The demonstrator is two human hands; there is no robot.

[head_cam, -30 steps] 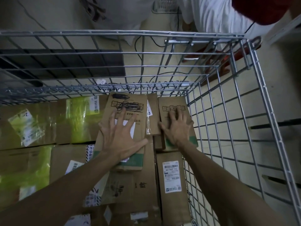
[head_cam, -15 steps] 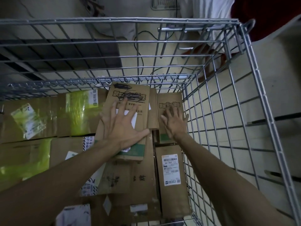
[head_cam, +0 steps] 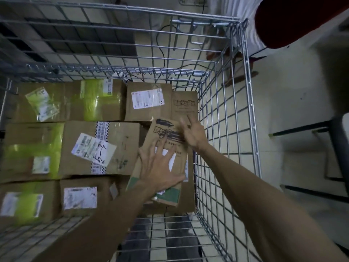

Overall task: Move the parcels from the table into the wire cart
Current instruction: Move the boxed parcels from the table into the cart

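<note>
Both my arms reach down into the wire cart (head_cam: 247,103), which is packed with cardboard parcels. A flat brown parcel with black scribbles and a green band (head_cam: 164,135) lies tilted on top of others at the cart's right side. My left hand (head_cam: 160,169) presses flat on it with the fingers spread. My right hand (head_cam: 192,133) hovers at its upper right corner, blurred, fingers loose and holding nothing. Behind it stand a printed brown parcel (head_cam: 184,106) and a box with a white label (head_cam: 147,101).
Boxes with yellow-green tape (head_cam: 94,101) and white labels (head_cam: 92,150) fill the cart's left and middle. The cart's mesh walls rise on all sides. A person in white and red (head_cam: 283,21) stands beyond the far right corner. Dark furniture legs (head_cam: 340,148) are at right.
The scribbled parcel slid nearer and to the right under my left hand, uncovering the labelled box behind. My right hand lifted off the printed parcel and came toward the scribbled one.
</note>
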